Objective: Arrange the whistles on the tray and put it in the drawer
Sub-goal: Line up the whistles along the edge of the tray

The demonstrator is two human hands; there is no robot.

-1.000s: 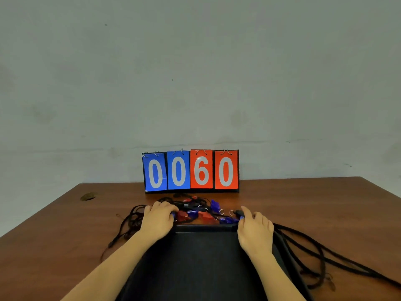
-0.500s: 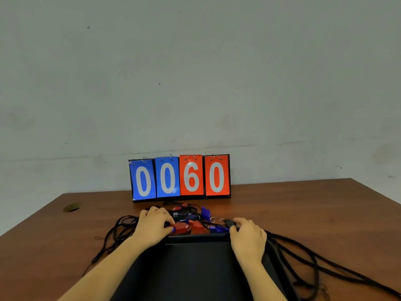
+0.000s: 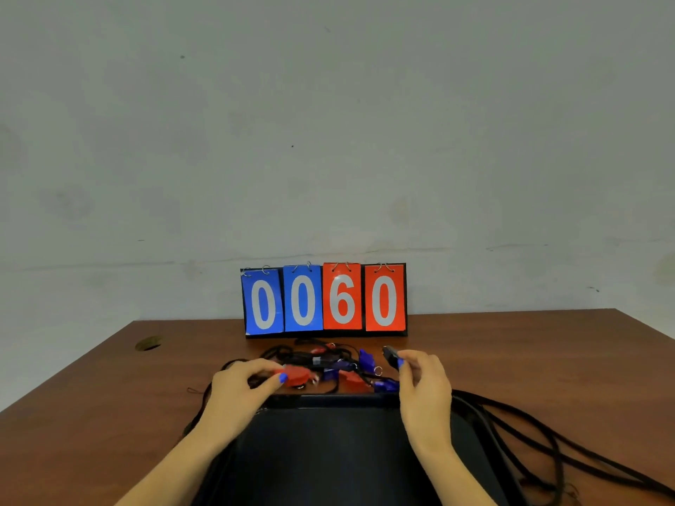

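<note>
A black tray [image 3: 328, 443] lies on the brown table in front of me, nothing on its visible floor. Just beyond its far rim sits a tangle of red, blue and black whistles [image 3: 343, 367] with black cords. My left hand [image 3: 241, 388] pinches a red whistle [image 3: 297, 374] at the left of the pile. My right hand [image 3: 423, 385] holds a black whistle [image 3: 391, 354] lifted a little above the table at the pile's right end.
A flip scoreboard [image 3: 323, 299] reading 0060 stands behind the pile against the wall. Long black cords [image 3: 548, 443] loop over the table to the right of the tray, others [image 3: 204, 399] to the left. A round hole [image 3: 148, 343] marks the table's far left.
Both hands were resting at the tray's far rim among the whistles. Now the right hand has raised a black whistle and the left has closed on a red one.
</note>
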